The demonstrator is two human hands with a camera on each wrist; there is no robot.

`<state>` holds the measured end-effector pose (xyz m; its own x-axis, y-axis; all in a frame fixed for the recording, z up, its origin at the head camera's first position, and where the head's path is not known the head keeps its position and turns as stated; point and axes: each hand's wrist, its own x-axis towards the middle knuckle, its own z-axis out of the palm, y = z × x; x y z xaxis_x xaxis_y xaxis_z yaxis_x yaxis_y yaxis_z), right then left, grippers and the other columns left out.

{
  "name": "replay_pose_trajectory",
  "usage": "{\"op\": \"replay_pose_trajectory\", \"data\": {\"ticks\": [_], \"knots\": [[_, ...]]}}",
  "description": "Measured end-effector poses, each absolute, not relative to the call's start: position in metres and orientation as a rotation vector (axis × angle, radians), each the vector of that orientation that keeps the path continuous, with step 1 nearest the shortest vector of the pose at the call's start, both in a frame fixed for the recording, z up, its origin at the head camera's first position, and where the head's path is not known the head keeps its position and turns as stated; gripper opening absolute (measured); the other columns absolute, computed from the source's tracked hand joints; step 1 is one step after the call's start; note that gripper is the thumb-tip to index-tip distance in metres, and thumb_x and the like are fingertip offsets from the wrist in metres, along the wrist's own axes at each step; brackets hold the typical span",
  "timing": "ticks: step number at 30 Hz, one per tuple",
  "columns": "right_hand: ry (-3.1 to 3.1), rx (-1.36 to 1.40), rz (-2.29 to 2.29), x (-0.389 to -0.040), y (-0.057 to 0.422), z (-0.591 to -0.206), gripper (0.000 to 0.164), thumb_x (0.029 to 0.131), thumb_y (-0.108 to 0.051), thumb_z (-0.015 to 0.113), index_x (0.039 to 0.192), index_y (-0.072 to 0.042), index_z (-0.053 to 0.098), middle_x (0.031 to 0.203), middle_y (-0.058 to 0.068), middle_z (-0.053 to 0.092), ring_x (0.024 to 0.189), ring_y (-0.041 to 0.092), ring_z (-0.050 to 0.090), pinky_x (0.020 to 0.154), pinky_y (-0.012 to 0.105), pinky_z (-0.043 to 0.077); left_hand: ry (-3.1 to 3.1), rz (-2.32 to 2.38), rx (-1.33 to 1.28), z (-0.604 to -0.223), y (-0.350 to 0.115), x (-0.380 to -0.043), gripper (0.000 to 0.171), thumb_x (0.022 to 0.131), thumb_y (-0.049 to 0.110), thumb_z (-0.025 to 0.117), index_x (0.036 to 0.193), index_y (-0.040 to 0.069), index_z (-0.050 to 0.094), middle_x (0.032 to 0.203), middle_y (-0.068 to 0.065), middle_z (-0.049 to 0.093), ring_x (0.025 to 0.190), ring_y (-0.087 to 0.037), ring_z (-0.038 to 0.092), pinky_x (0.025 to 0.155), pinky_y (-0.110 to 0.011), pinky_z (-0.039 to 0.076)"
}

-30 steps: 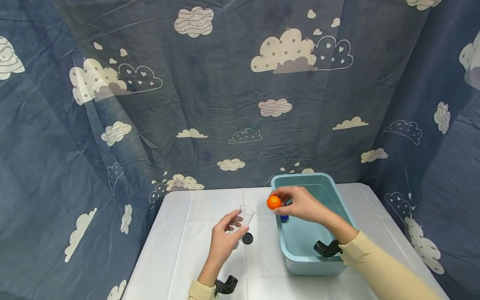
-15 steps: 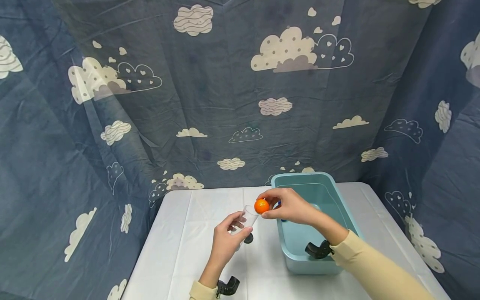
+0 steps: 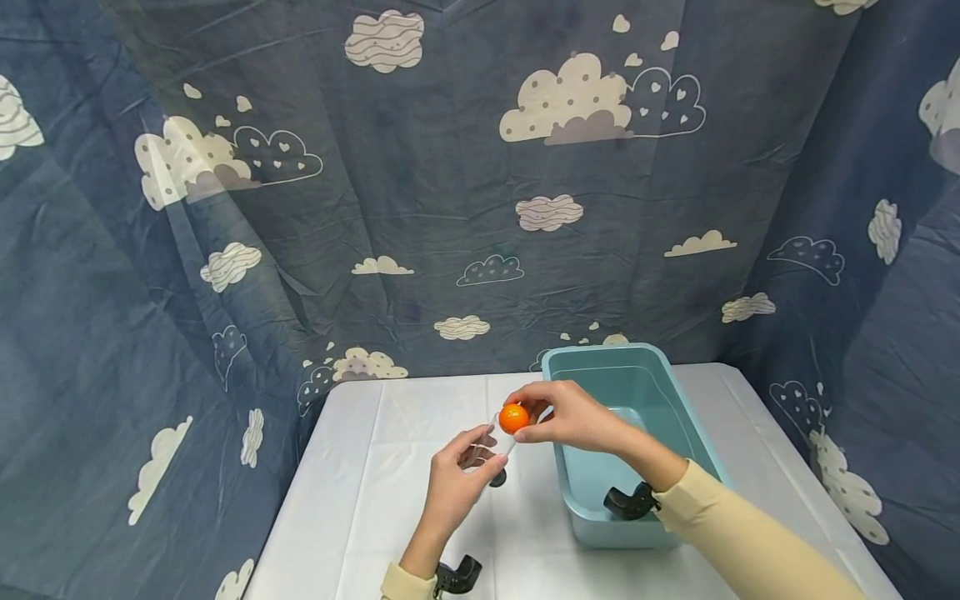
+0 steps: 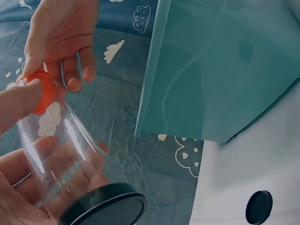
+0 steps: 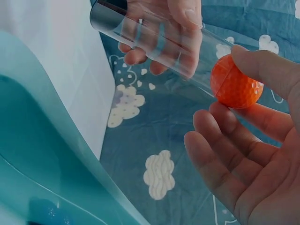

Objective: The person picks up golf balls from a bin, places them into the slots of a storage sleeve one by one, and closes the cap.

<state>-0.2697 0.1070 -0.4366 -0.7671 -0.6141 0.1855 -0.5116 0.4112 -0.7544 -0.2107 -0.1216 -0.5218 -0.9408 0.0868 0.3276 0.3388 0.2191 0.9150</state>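
An orange golf ball is pinched between the thumb and fingers of my right hand, its dimples plain in the right wrist view. It sits at the mouth of a clear plastic tube, partly inside the rim. My left hand grips the tube around its side, tilted with the mouth toward the right hand. A black cap closes the tube's lower end in the left wrist view. On the white table lies a loose black cap, partly hidden by the left hand in the head view.
A teal bin stands on the right of the white table, beneath my right forearm. Something dark blue shows in the bin in the right wrist view. A dark cloud-print curtain hangs behind and at both sides.
My right hand has moved left from above the bin's edge, bringing the golf ball to the tube's mouth. The left hand has shifted slightly right with the tube.
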Motion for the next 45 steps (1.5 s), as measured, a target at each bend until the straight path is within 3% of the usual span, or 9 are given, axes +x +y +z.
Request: {"op": "replay_pose_trajectory", "data": {"ticks": [8, 13, 21, 32, 38, 45], "knots": [[2.51, -1.054, -1.295, -0.271, 0.107, -0.438, 0.033, 0.088, -0.03, 0.08, 0.119, -0.023, 0.07, 0.096, -0.003, 0.067, 0.085, 0.014, 0.065, 0.075, 0.029, 0.057, -2.238, -1.803, -0.387, -0.522, -0.121, -0.211, 0.042, 0.086, 0.026, 0.083, 0.124, 0.016, 0.07, 0.108, -0.001, 0.07, 0.09, -0.017, 0.069, 0.081, -0.03, 0.057], [2.528, -1.086, -1.292, -0.271, 0.107, -0.438, 0.034, 0.088, -0.03, 0.08, 0.12, -0.023, 0.07, 0.097, -0.007, 0.067, 0.087, 0.012, 0.065, 0.074, 0.03, 0.057, -2.224, -1.831, -0.357, -0.522, -0.121, -0.21, 0.041, 0.085, 0.018, 0.083, 0.124, 0.014, 0.07, 0.107, -0.005, 0.071, 0.091, -0.02, 0.069, 0.08, -0.031, 0.057], [2.538, -1.085, -1.304, -0.274, 0.11, -0.431, 0.034, 0.088, -0.026, 0.08, 0.12, -0.025, 0.07, 0.101, -0.008, 0.067, 0.087, 0.013, 0.067, 0.076, 0.033, 0.058, -2.235, -1.799, -0.348, -0.499, -0.117, -0.199, 0.04, 0.087, 0.005, 0.079, 0.124, 0.0, 0.067, 0.107, -0.018, 0.07, 0.091, -0.028, 0.069, 0.08, -0.037, 0.057], [2.636, -1.04, -1.236, -0.293, 0.124, -0.422, 0.032, 0.089, -0.027, 0.079, 0.12, -0.026, 0.069, 0.109, -0.011, 0.068, 0.093, 0.012, 0.067, 0.074, 0.031, 0.057, -2.19, -1.829, -0.384, -0.49, -0.118, -0.191, 0.04, 0.087, 0.006, 0.079, 0.124, 0.002, 0.066, 0.107, -0.022, 0.069, 0.093, -0.033, 0.069, 0.084, -0.043, 0.057], [2.672, -0.972, -1.242, -0.305, 0.133, -0.426, 0.033, 0.088, -0.023, 0.08, 0.12, -0.022, 0.07, 0.11, -0.008, 0.068, 0.094, 0.013, 0.067, 0.077, 0.032, 0.057, -2.155, -1.834, -0.402, -0.49, -0.119, -0.191, 0.039, 0.086, 0.005, 0.079, 0.123, 0.007, 0.067, 0.104, -0.014, 0.069, 0.092, -0.032, 0.069, 0.084, -0.045, 0.056], [2.711, -0.859, -1.251, -0.321, 0.144, -0.437, 0.032, 0.088, -0.023, 0.08, 0.119, -0.022, 0.071, 0.106, -0.004, 0.069, 0.093, 0.017, 0.068, 0.079, 0.036, 0.056, -2.147, -1.823, -0.397, -0.491, -0.12, -0.191, 0.039, 0.085, 0.003, 0.079, 0.122, 0.007, 0.067, 0.104, -0.012, 0.07, 0.091, -0.031, 0.07, 0.083, -0.038, 0.057]]}}
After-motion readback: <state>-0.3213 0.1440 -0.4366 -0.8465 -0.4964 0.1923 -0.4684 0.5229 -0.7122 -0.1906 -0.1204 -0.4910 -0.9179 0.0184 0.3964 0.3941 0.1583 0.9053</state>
